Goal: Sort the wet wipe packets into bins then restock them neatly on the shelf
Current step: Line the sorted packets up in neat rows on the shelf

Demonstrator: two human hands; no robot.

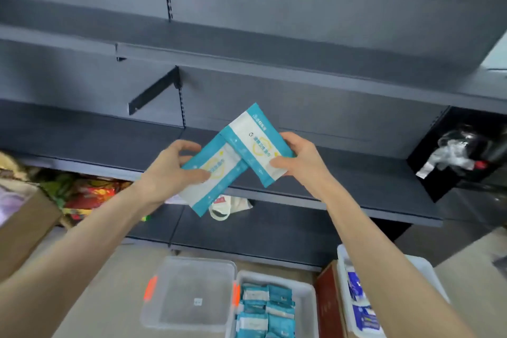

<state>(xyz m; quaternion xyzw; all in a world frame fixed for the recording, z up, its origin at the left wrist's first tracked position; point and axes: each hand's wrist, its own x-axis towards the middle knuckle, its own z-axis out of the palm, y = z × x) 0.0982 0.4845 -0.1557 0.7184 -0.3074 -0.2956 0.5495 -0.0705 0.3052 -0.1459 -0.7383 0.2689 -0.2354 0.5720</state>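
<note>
Head view: we hold two teal-and-white wet wipe packets in mid-air in front of a dark grey shelf (356,195), one in each of our hands. Our left hand (170,167) grips the left packet (216,181), thumb on its printed face and fingers curled over its upper edge. Our right hand (299,162) grips the right packet (255,143) the same way, at that packet's 4 o'clock side. The right packet sits at 1 o'clock from the left one, and their near corners overlap.

On the floor at 6 o'clock stands a clear bin (178,282) with orange latches. Just beside it at its 3 o'clock is a white bin (310,293) filled with teal packets (263,307). A third bin (342,263) at 5 o'clock, partly behind our right forearm, holds blue packets (362,315). A cardboard box (24,228) sits at 9 o'clock.
</note>
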